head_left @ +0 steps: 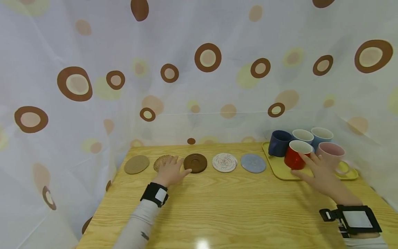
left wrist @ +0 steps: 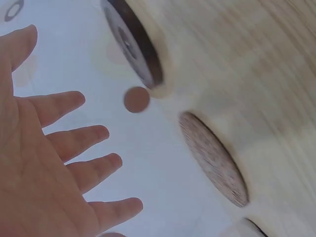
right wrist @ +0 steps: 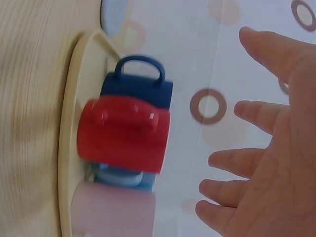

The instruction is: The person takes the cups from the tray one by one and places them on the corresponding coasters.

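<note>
My left hand (head_left: 169,173) hovers with spread fingers over the woven brown coaster (head_left: 159,164), beside the dark brown round coaster (head_left: 195,163). In the left wrist view its palm and fingers (left wrist: 74,103) are apart from both. My right hand (head_left: 321,174) is over the front of the yellow tray (head_left: 281,173), fingers spread, close to the red mug (head_left: 293,157) and the pink mug (head_left: 330,154). The right wrist view shows a gap between those fingers (right wrist: 237,163) and the red mug (right wrist: 123,133). Neither hand holds anything.
Also on the tray stand a dark blue mug (head_left: 280,143) and two light blue mugs, one at the back right (head_left: 320,138). A tan coaster (head_left: 136,164), a white speckled coaster (head_left: 224,162) and a blue-grey coaster (head_left: 253,163) share the row. A patterned curtain (head_left: 186,86) hangs behind the table.
</note>
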### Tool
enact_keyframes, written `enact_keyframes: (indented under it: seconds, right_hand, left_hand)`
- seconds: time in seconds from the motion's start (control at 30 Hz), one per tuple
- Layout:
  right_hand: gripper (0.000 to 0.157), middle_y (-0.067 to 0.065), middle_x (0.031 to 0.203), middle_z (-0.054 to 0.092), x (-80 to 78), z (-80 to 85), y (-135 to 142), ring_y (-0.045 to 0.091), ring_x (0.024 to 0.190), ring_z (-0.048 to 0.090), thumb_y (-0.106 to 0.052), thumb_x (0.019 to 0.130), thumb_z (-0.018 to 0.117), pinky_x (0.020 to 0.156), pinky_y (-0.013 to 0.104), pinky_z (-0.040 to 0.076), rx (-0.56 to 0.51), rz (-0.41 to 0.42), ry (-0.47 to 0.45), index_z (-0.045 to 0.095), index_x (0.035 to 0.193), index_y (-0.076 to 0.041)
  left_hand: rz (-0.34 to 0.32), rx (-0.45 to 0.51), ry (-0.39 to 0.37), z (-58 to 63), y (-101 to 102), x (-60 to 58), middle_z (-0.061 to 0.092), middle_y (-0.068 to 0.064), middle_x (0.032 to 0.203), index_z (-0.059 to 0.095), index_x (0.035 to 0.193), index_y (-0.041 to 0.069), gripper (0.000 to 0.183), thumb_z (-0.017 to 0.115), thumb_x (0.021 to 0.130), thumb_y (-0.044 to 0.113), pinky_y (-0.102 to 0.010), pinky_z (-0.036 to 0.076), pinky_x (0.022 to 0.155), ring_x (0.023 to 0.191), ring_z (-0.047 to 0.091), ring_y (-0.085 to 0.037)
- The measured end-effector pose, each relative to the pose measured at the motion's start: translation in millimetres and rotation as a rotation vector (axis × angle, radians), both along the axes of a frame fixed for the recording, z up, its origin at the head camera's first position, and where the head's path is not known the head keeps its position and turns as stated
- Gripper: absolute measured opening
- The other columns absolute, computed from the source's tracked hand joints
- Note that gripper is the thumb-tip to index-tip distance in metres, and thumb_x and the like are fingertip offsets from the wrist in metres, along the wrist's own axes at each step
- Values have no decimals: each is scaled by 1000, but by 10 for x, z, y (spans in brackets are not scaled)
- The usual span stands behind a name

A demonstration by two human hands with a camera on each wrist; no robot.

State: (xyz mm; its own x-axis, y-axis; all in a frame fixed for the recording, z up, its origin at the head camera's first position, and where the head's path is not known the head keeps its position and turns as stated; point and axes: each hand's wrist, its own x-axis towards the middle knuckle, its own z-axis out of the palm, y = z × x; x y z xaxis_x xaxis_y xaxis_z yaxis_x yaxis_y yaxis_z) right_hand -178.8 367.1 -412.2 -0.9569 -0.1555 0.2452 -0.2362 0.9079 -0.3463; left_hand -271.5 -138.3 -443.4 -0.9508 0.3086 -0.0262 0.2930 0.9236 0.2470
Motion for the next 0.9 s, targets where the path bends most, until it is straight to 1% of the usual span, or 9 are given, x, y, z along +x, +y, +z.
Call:
enact_keyframes:
  seconds: [0.13, 0.2, 0.27, 0.33, 0.47, 0.57, 0.73, 0.8, 0.9]
  right_hand:
    - [77, 43, 145, 28, -6, -86, 281, 65, 130, 26, -31, 94, 63, 99, 79, 20, -9, 22, 133, 24, 151, 4]
    - [77, 40, 145, 32, 10, -95, 404, 64, 129, 28, -30, 95, 61, 101, 78, 20, -2, 12, 160, 20, 153, 0]
    - [74, 43, 142, 32, 35, -91, 508, 64, 129, 26, -30, 98, 57, 103, 77, 17, -19, -14, 157, 20, 153, 2]
    - [72, 46, 140, 31, 63, -80, 612, 66, 128, 24, -31, 99, 55, 104, 76, 15, -36, -47, 144, 21, 151, 5]
    - [72, 51, 141, 19, 100, -64, 841, 67, 133, 11, -34, 102, 48, 105, 77, 8, -86, -126, 80, 17, 149, 12]
    - [72, 50, 142, 16, 106, -87, 1025, 66, 134, 9, -35, 104, 42, 103, 77, 10, -103, -194, 54, 12, 149, 14]
    - [73, 50, 141, 19, 84, -147, 1310, 69, 122, 24, -40, 106, 33, 94, 77, 24, -117, -297, -21, 10, 148, 15]
    - [75, 51, 140, 19, 67, -174, 1405, 70, 118, 27, -44, 105, 29, 90, 76, 29, -136, -340, -77, 9, 148, 15]
    - [77, 52, 138, 20, 30, -219, 1522, 70, 118, 28, -47, 105, 26, 88, 75, 32, -175, -393, -143, 8, 147, 15]
  left_hand:
    - [-49, 13, 51, 26, 214, 15, 33, -16, 156, 36, 151, 20, 70, 43, 96, 62, -67, 20, 113, 146, 26, -42]
    - [-83, 33, 86, 19, 326, 15, 37, -15, 155, 38, 150, 20, 68, 44, 96, 61, -67, 24, 112, 144, 30, -41]
    - [-121, 49, 122, 14, 449, 20, 40, -12, 153, 39, 150, 19, 67, 44, 97, 60, -65, 28, 111, 142, 35, -38]
    - [-151, 61, 152, 12, 582, 26, 44, -9, 151, 40, 149, 19, 65, 45, 97, 57, -62, 30, 111, 140, 39, -34]
    - [-198, 46, 192, 22, 879, 59, 48, -6, 148, 41, 148, 20, 61, 45, 98, 55, -56, 35, 111, 137, 45, -29]
    - [-241, 15, 232, 21, 1111, 84, 51, -4, 146, 44, 146, 20, 59, 43, 99, 55, -49, 40, 109, 134, 49, -25]
    - [-334, 24, 323, -35, 1494, 96, 58, -2, 138, 50, 141, 18, 52, 44, 101, 50, -36, 47, 103, 126, 56, -19]
    - [-362, 52, 335, -74, 1647, 96, 59, -1, 136, 52, 139, 18, 49, 45, 101, 47, -33, 47, 102, 124, 57, -18]
    - [-373, 111, 314, -140, 1887, 90, 60, -1, 135, 56, 136, 18, 45, 49, 101, 44, -30, 47, 102, 123, 58, -17]
